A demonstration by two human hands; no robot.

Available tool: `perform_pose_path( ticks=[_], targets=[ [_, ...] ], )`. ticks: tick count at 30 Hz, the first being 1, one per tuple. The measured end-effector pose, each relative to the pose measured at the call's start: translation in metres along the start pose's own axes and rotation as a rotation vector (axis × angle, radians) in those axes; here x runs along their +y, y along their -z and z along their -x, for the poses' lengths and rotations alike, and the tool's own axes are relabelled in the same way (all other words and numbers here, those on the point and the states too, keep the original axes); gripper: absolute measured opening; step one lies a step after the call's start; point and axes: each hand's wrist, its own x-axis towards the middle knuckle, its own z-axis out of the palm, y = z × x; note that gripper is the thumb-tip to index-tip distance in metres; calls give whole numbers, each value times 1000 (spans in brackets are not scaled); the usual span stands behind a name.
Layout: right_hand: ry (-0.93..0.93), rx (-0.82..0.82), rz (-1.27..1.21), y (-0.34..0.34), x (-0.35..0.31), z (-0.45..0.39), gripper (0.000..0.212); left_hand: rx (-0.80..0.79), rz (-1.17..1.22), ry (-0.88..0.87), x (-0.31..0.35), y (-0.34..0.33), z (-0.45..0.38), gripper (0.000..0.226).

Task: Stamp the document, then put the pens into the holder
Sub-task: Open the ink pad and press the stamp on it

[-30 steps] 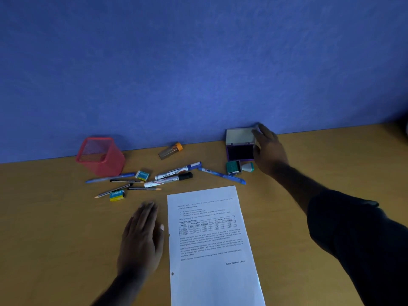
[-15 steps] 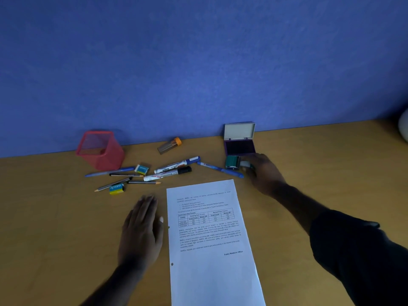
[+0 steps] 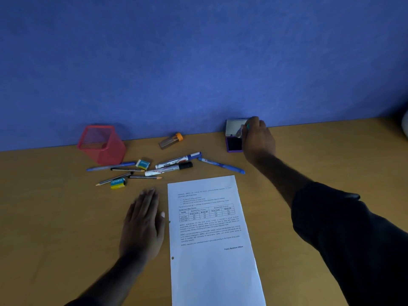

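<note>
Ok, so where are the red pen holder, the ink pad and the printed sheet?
red pen holder (image 3: 103, 149): head view, on its front mesh wall.
ink pad (image 3: 234, 144): head view, on the dark inked surface left of the right hand.
printed sheet (image 3: 215, 272): head view, on the blank lower part of the page.

The small blue and yellow box (image 3: 118, 183) says "apsara". The white paper (image 3: 212, 230) has many lines of tiny print, mostly too small to read. Near its bottom right it says "Public Relations Officer". Its little table has number boxes and seems to say "Smart Cards". The two markers (image 3: 174, 163) have dark letters, too blurry to read.
</note>
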Motion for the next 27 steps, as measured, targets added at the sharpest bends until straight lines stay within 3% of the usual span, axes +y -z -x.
perform_pose_path(
  ticks=[7, 22, 24, 27],
  targets=[
    [-28, -174, 270, -27, -8, 1, 21, -21, -23, 4, -1, -3, -2, 62],
    [-110, -297, 190, -17, -7, -15, 30, -57, -63, -2, -2, -6, -3, 63],
    [-119, -279, 134, -12, -6, -11, 27, -62, -65, 3, -2, -5, -2, 63],
    [-152, -116, -9, 2, -8, 14, 24, -58, -65, 7, -1, -4, -3, 63]
  ],
)
